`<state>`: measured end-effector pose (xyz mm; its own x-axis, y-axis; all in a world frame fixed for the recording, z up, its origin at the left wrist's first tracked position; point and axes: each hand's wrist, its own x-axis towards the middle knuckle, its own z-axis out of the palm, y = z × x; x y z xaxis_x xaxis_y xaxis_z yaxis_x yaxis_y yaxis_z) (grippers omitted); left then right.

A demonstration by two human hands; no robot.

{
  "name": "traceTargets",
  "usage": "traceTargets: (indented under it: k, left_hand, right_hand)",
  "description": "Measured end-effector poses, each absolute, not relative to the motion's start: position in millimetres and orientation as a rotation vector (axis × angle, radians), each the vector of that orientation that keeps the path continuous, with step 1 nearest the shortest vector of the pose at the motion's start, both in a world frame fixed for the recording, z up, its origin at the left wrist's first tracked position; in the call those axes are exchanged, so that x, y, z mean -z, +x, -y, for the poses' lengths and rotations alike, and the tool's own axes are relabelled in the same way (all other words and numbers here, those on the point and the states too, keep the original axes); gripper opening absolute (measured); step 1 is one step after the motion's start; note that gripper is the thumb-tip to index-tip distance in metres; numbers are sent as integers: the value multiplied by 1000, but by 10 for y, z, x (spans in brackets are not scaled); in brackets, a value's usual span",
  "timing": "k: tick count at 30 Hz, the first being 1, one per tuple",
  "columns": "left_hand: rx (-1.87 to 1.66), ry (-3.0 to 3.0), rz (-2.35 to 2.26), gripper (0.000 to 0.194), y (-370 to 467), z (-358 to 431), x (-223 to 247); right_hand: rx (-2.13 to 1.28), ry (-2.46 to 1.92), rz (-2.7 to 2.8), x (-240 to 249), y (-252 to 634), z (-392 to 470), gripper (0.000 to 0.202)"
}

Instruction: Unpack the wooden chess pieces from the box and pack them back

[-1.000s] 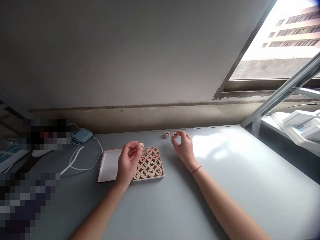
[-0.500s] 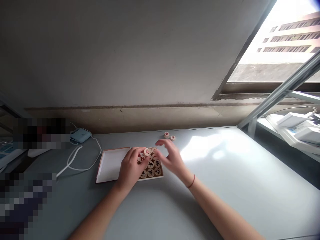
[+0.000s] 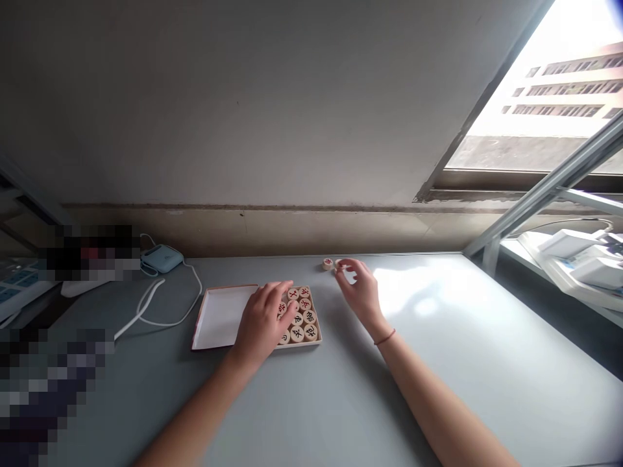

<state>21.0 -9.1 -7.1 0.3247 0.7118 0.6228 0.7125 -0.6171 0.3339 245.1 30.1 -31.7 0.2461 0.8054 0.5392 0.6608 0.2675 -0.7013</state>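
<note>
A shallow box (image 3: pixel 317 327) holds rows of round wooden Chinese chess pieces (image 3: pixel 296 334), marked with red and black characters. My left hand (image 3: pixel 263 318) rests over the left part of the box, fingers apart, hiding some of the pieces. Behind the box, my right hand (image 3: pixel 361 288) pinches a loose chess piece (image 3: pixel 337 264) on the table; its fingers partly cover it. Just left of that piece lies another loose chess piece (image 3: pixel 328 263) with a red character. The white-lined box lid (image 3: pixel 221 318) lies left of the box.
A grey table (image 3: pixel 311 402) runs back to the wall. At left are a light blue device (image 3: pixel 163 258), a white cable (image 3: pixel 195 305) and a power strip (image 3: pixel 22 282). A metal frame (image 3: pixel 516 201) stands at right, beside white equipment (image 3: pixel 579 250).
My right hand has moved away from the box, back and right, to the loose pieces. The red-marked piece that my left hand held above the box is out of its fingers, which have spread.
</note>
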Motion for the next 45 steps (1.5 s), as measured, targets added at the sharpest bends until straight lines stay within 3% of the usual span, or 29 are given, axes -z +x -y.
traceTargets:
  k: [8,23,28,33,36,45]
  left_hand:
    - [1209,-2585,1370,21,198,53,137]
    - [1149,-2611,1468,15,153,21,135]
    - [811,-2542,1757,18,178,-7,99]
    - [371,-2474,1970,39,313,-65,21]
    - [288,-2464,2033,43,418,-77,-9]
    - [485,-2475,2059,18,503,-63,45]
  right_hand:
    - [-42,-1742,1614,669,2734,-526,17]
    - [-6,-1780,1685,680,2698,-635,25]
    - [67,-1621,1607,575,2590,-474,27]
    - [-342,-1444,1732,459,2261,-242,25]
    - [-389,-1423,1828,443,2132,-195,23]
    - [-370,-1348,1813,389,2147,-161,23]
